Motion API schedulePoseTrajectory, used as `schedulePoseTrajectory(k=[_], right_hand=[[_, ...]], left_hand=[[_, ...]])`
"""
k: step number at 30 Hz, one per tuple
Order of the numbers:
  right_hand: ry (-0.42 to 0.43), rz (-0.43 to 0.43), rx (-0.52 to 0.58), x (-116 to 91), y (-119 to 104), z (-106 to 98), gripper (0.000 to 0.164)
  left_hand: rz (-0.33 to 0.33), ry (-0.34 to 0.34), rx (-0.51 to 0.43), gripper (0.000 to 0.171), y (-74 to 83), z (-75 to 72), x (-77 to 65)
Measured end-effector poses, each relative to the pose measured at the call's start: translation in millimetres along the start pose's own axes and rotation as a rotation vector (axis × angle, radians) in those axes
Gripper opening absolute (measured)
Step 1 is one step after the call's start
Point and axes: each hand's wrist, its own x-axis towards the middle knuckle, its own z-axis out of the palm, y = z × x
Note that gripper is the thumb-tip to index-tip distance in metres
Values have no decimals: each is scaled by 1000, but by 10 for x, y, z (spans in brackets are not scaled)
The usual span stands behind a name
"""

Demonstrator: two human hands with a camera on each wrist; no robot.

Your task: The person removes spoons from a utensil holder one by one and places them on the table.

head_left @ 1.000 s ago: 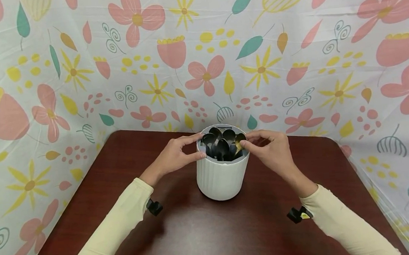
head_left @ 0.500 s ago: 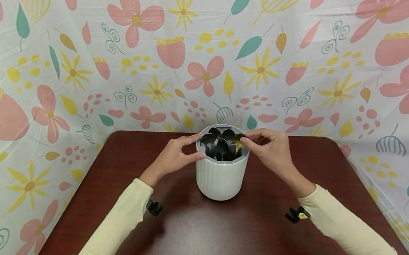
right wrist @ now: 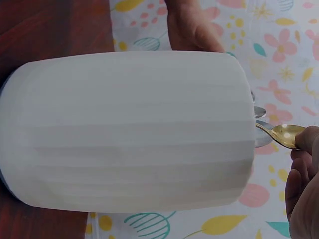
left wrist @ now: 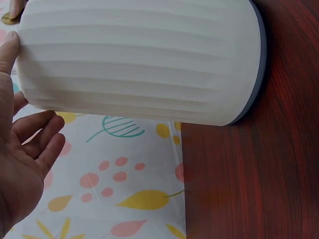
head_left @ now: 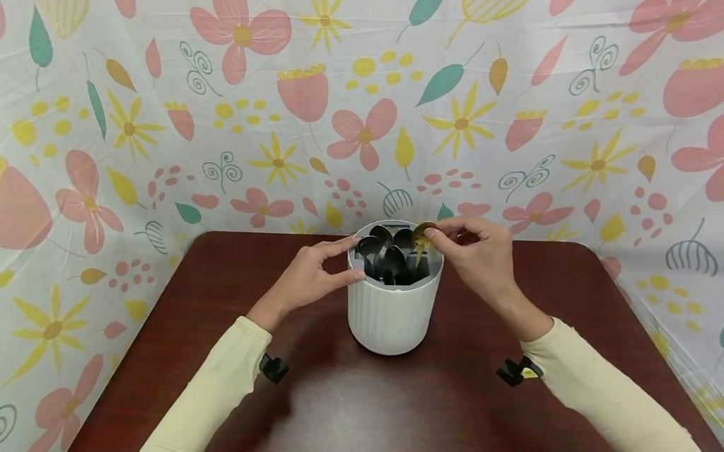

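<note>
A ribbed white utensil holder (head_left: 390, 323) with a dark base stands upright on the table, several black-looking spoons (head_left: 393, 260) bowl-up inside. My left hand (head_left: 305, 276) rests at its left rim, thumb at the front and index finger farther back, both nearly straight. In the left wrist view, the other fingers (left wrist: 47, 144) hang loosely beside the wall. My right hand (head_left: 481, 256) pinches a gold spoon (right wrist: 285, 135) by its bowl at the right rim. The bowl is above the rim; the lower handle is hidden inside the holder.
The dark reddish-brown table (head_left: 351, 418) reaches back to a floral-print cloth (head_left: 350, 78) hung behind and at the sides. Small black devices (head_left: 274, 368) are strapped at both wrists, below the cream sleeves.
My right hand has risen slightly, and the gold spoon has come up with it, its bowl now higher above the other spoons. My left hand and the holder have stayed put.
</note>
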Motion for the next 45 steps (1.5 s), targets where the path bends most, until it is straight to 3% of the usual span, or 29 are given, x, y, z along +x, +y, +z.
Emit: schedulePoseTrajectory(k=[7, 11, 14, 18, 25, 31, 37, 45], right_hand=[[61, -51, 48, 122, -22, -5, 6], [66, -112, 70, 225, 146, -43, 7], [70, -109, 70, 304, 213, -78, 7], [91, -68, 44, 397, 111, -123, 6], [128, -102, 60, 566, -171, -241, 8], [177, -64, 117, 685, -217, -377, 13], [160, -14, 108, 735, -276, -548, 15], [133, 80, 1, 710, 57, -734, 16]], left_hand=[[1, -9, 7, 66, 4, 6, 6], [-6, -12, 3, 67, 20, -1, 4], [-10, -18, 0, 67, 24, -8, 2], [-21, -27, -15, 67, 21, -12, 0], [-29, -20, -34, 65, 29, -12, 0], [-39, -15, -34, 65, 36, -15, -2], [-27, -14, -24, 65, 36, -14, 4], [-37, -4, -43, 64, 31, -10, -1]])
